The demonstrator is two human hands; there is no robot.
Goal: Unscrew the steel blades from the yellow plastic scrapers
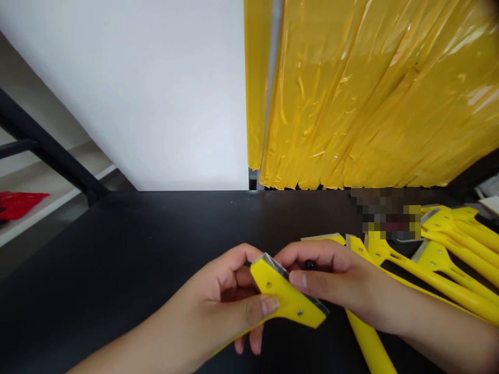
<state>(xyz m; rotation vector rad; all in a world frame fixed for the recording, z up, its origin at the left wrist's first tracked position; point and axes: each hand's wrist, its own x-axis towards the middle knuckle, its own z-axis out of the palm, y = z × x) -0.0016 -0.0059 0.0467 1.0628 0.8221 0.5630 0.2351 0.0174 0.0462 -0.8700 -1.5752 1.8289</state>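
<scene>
Yellow scraper is at lower centre of the frame, over the black table. Left hand: grip clamped on its head (a screw shows near one corner). Right hand: grip closed on its bladed edge. Other scrapers lie at right.

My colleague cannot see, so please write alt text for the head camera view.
The left hand grips a yellow scraper while the right hand touches its front edge, over a black table. More yellow scrapers lie at right; a white panel and wrinkled yellow plastic stand behind.
</scene>
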